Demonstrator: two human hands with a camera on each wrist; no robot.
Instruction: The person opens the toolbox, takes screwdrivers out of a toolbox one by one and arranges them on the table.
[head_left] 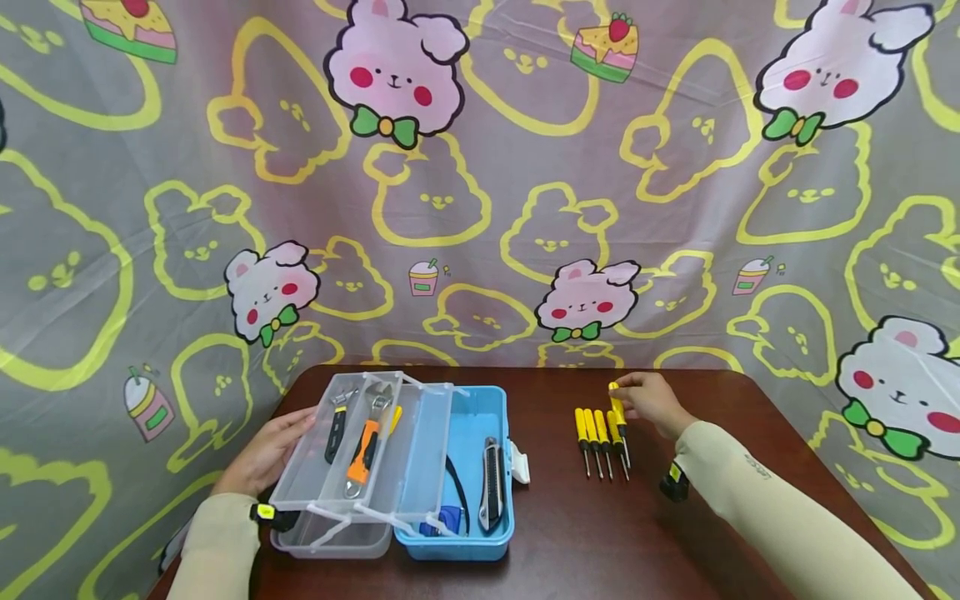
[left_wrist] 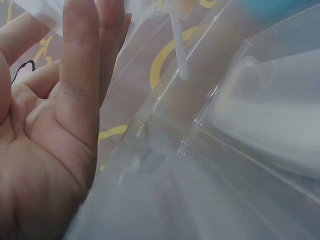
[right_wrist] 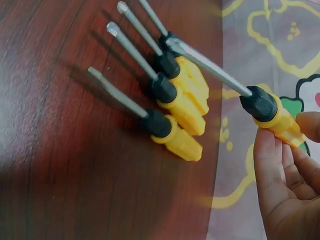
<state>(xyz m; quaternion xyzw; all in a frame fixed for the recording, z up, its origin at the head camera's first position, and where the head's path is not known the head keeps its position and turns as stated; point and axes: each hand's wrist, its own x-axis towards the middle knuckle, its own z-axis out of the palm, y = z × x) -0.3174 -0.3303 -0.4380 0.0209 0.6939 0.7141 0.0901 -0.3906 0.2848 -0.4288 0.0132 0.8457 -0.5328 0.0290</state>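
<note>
In the head view my right hand (head_left: pixel 654 402) pinches a screwdriver (head_left: pixel 617 408) by the end of its yellow handle. The right wrist view shows that screwdriver (right_wrist: pixel 265 107) raised above the others, its shaft aimed away from the fingers. Several more yellow-and-black screwdrivers (right_wrist: pixel 175 100) lie side by side on the table. At the left, my left hand (head_left: pixel 270 450) stands against the side of the clear tray (head_left: pixel 315 492) of an opened blue toolbox (head_left: pixel 491 400). Its fingers (left_wrist: pixel 80 75) look nearly straight in the left wrist view.
In the raised tray lie an orange-handled adjustable wrench (head_left: pixel 365 446), a black-handled wrench (head_left: pixel 337 429) and a yellow piece (head_left: pixel 395 419). A utility knife (head_left: pixel 491 487) and a blue item (head_left: pixel 442 521) sit in the box bottom. A white latch (head_left: pixel 519 465) juts toward the screwdrivers. Patterned cloth (head_left: pixel 480 208) hangs behind the table.
</note>
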